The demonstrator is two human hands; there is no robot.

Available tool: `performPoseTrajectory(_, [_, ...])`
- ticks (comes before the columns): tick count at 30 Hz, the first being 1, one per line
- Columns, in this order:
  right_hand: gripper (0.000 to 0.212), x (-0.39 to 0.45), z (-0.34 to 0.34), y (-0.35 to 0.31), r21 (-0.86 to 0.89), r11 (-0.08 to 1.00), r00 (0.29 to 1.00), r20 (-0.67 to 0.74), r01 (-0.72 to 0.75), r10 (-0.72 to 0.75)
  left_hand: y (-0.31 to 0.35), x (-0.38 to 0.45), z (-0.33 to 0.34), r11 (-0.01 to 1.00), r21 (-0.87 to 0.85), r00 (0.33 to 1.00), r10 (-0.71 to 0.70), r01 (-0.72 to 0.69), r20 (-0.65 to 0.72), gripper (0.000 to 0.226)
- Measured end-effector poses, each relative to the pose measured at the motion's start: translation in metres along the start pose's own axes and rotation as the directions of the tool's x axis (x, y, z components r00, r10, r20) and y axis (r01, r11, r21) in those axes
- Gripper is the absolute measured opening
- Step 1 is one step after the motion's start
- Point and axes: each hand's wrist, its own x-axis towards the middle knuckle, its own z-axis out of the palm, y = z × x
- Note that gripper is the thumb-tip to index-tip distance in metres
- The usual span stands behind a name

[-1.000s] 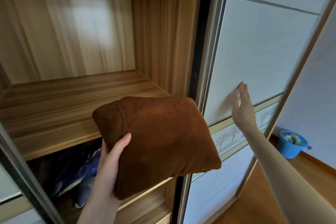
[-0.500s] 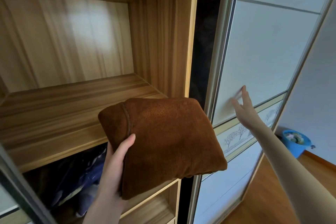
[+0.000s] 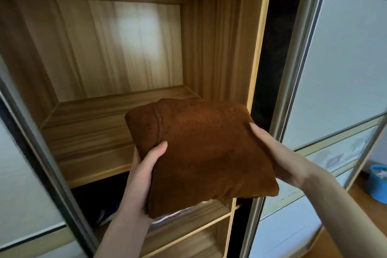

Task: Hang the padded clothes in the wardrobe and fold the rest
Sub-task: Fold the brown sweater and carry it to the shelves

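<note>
Holding a folded brown garment (image 3: 207, 153) w/ both hands in front of the open wardrobe (image 3: 256, 52): left hand (image 3: 144, 165) grips its 9 o'clock edge, thumb on top along the seam, fingers underneath; right hand (image 3: 278, 153) clasps the 3 o'clock edge, thumb on top. Bundle sits just above the front lip of the upper shelf (image 3: 90, 138). Compartment below, at 7 o'clock, holds dark clothes (image 3: 104, 216), mostly in shadow. Sliding door (image 3: 345, 69) at 3 o'clock. Blue tub (image 3: 379, 186) on floor at 4 o'clock, contents too blurred to tell.

home bedroom, wooden wardrobe (image 3: 117, 123) with sliding doors (image 3: 343, 69), wood floor (image 3: 360, 199), blue bin (image 3: 378, 184)
</note>
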Motion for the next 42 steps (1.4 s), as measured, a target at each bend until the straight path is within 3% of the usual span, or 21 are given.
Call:
performPoseTrajectory(2, [0.055,0.01,0.002,-0.005,0.014,1.0,0.997,0.082,0.007,-0.008,0.001,-0.008,-0.008,1.0,-0.018,0.996,0.001,0.0,0.085,0.048])
performPoseTrajectory(3, [0.056,0.016,0.004,-0.01,-0.003,0.999,0.995,0.087,0.041,-0.04,0.002,-0.014,-0.013,0.993,0.088,0.995,0.065,-0.073,0.081,0.047])
performPoseTrajectory(5, [0.053,0.031,0.011,-0.024,0.0,0.993,0.992,0.044,0.122,-0.122,0.01,-0.016,-0.018,0.966,0.18,0.979,0.162,-0.183,0.126,0.038])
performPoseTrajectory(9, [0.056,0.071,0.021,-0.055,-0.043,0.983,0.984,-0.018,0.179,-0.18,0.033,-0.002,-0.016,0.943,0.241,0.971,0.205,-0.231,0.126,0.047])
performPoseTrajectory(12, [0.064,0.102,0.027,-0.07,-0.066,0.981,0.982,-0.03,0.185,-0.187,0.047,0.02,-0.008,0.869,0.407,0.959,0.269,-0.282,0.091,0.056])
performPoseTrajectory(17, [0.084,0.145,0.025,-0.076,-0.154,0.98,0.99,-0.051,0.124,-0.134,0.057,0.056,-0.002,0.737,0.608,0.944,0.325,-0.295,0.063,0.053])
performPoseTrajectory(21, [0.082,0.165,0.024,-0.068,-0.311,0.944,0.988,-0.072,0.108,-0.137,0.063,0.076,-0.005,0.564,0.789,0.952,0.294,-0.243,0.083,0.067])
performPoseTrajectory(24, [0.072,0.169,0.021,-0.064,-0.575,0.8,0.951,-0.118,0.17,-0.287,0.066,0.081,-0.008,0.301,0.934,0.934,0.349,-0.191,0.079,0.086])
performPoseTrajectory(25, [0.066,0.171,0.02,-0.064,-0.66,0.713,0.904,-0.12,0.236,-0.41,0.066,0.081,-0.007,0.216,0.961,0.91,0.409,-0.172,0.071,0.094])
performPoseTrajectory(27, [0.052,0.171,0.021,-0.07,-0.746,0.498,0.742,-0.007,0.442,-0.67,0.068,0.075,0.0,0.103,0.975,0.84,0.531,-0.196,0.113,0.097])
performPoseTrajectory(28, [0.048,0.17,0.023,-0.075,-0.728,0.413,0.67,0.086,0.547,-0.737,0.069,0.072,0.006,0.075,0.969,0.816,0.557,-0.235,0.155,0.091])
performPoseTrajectory(29, [0.049,0.171,0.027,-0.079,-0.681,0.38,0.642,0.174,0.626,-0.747,0.069,0.069,0.014,0.049,0.959,0.807,0.553,-0.279,0.207,0.082])
performPoseTrajectory(30, [0.055,0.171,0.033,-0.083,-0.642,0.386,0.66,0.254,0.662,-0.707,0.067,0.067,0.02,0.014,0.948,0.807,0.529,-0.317,0.262,0.075])
performPoseTrajectory(32, [0.072,0.176,0.043,-0.084,-0.675,0.421,0.767,0.356,0.606,-0.534,0.057,0.068,0.03,-0.121,0.924,0.804,0.46,-0.363,0.376,0.071])
performPoseTrajectory(34, [0.08,0.183,0.049,-0.077,-0.767,0.404,0.854,0.352,0.498,-0.384,0.044,0.074,0.033,-0.246,0.893,0.813,0.375,-0.377,0.447,0.074])
performPoseTrajectory(38, [0.081,0.19,0.053,-0.073,-0.838,0.356,0.897,0.31,0.414,-0.316,0.034,0.089,0.029,-0.261,0.908,0.883,0.257,-0.329,0.394,0.079])
performPoseTrajectory(42, [0.08,0.188,0.055,-0.073,-0.859,0.318,0.901,0.31,0.402,-0.303,0.037,0.089,0.029,-0.288,0.903,0.887,0.245,-0.319,0.392,0.079])
